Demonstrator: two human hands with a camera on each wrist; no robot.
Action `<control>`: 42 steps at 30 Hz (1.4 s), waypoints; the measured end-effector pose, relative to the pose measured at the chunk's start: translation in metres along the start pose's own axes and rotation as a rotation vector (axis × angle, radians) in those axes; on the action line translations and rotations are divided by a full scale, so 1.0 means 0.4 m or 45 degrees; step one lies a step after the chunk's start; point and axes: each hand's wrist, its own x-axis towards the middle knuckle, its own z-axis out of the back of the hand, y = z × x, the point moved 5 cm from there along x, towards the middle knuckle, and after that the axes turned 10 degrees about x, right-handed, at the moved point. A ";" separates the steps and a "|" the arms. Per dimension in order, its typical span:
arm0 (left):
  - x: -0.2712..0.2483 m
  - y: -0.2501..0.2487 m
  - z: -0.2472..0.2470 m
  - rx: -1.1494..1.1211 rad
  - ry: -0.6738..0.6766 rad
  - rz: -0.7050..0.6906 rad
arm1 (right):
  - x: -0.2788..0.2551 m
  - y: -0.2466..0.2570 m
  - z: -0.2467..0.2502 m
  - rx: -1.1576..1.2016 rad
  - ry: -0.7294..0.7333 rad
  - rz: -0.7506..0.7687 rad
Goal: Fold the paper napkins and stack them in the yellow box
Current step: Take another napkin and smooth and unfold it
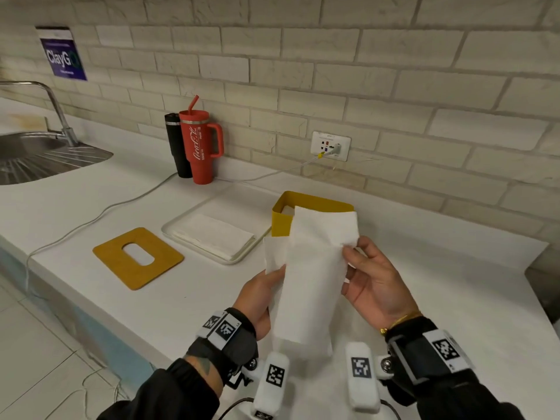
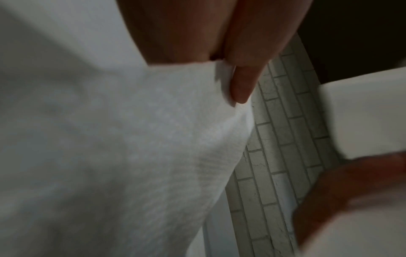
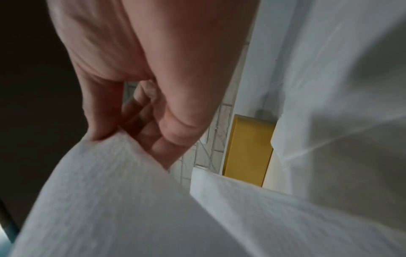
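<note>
A white paper napkin hangs in the air above the counter, folded lengthwise, held by both hands. My left hand grips its left edge, thumb on the front layer. My right hand pinches the upper right corner between thumb and fingers. The napkin fills most of the left wrist view, and the napkin covers the lower right wrist view. Behind it stands the yellow box, open-topped, with something white inside; the yellow box also shows past the right thumb. A stack of flat napkins lies on the white tray.
A yellow lid with an oval slot lies left of the tray. A red tumbler and a black one stand at the brick wall. A white cable crosses the counter from the socket. The sink is far left.
</note>
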 end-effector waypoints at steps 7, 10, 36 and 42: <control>0.001 0.010 -0.010 -0.033 0.071 0.061 | 0.014 -0.048 0.064 -0.492 -0.212 -0.129; -0.006 0.002 -0.022 -0.034 0.128 0.032 | 0.019 -0.077 0.107 -0.536 -0.373 -0.136; 0.018 -0.014 -0.032 -0.061 0.118 0.041 | -0.016 -0.144 0.125 -0.701 -0.111 -0.476; 0.006 -0.021 -0.034 -0.070 0.119 0.065 | -0.031 -0.138 0.149 -1.096 -0.090 -0.598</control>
